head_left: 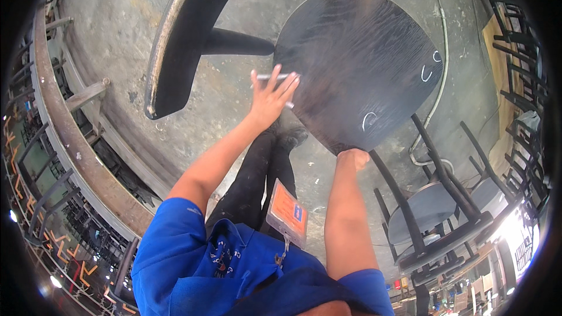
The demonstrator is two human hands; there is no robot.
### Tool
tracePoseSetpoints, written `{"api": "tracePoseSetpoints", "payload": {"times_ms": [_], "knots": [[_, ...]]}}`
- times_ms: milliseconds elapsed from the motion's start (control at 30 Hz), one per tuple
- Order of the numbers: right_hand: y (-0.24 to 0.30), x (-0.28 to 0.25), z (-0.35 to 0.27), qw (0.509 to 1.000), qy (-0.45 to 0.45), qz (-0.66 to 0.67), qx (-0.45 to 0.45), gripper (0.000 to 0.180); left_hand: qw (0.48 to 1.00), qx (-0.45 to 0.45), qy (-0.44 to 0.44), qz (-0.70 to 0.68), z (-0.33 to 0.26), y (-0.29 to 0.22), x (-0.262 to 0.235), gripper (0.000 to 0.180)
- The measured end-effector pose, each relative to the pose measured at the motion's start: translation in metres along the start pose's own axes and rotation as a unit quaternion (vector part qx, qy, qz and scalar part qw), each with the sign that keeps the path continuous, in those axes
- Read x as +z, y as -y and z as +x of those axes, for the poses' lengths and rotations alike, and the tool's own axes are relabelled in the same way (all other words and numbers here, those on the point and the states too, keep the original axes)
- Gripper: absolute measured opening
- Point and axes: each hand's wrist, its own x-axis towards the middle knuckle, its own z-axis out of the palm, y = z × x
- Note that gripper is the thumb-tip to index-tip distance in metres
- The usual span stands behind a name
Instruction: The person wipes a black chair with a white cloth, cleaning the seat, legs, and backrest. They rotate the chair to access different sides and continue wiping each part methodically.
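A worker in a blue shirt stands over a black wooden chair seat (357, 64), which fills the upper centre and right of the frame above a worn concrete floor (117, 41). The left hand (270, 96), at the middle of the frame, lies flat at the seat's left edge with its fingers spread wide, a thin white stick that looks like chalk (270, 76) pinned under the fingertips. The right hand (353, 158), just below and to the right, is closed in a fist on the seat's near rim, apparently steadying it.

Three white curved marks already show on the dark surface: one (369, 120) near the lower edge of the seat, and two (430, 67) close together toward its right side. By the look of it the marking-up is well under way, with the right and lower parts of the seat gone over; the left half, where the chalk hand now sits, carries no marks that can be seen. Whether more is to be marked there cannot be told.

The chair's curved backrest (181, 35) sweeps through the upper left of the frame. More dark chairs (433, 210) are stacked at the lower right, and a pale hose (443, 52) trails across the floor along the right. An orange badge (288, 210) hangs at the worker's chest, lower centre.
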Motion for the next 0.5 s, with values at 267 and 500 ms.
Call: {"api": "tracePoseSetpoints", "payload": {"times_ms": [267,500], "knots": [[0.003,-0.005,-0.010,1.000,-0.002,0.017,-0.002,0.054,0.997,0.025,-0.071,-0.015,-0.010,0.003,-0.003,0.058],[0.008,-0.010,-0.022,0.998,0.027,-0.022,-0.052,0.055,0.999,0.030,-0.029,0.003,0.016,0.000,-0.008,0.057]]}}
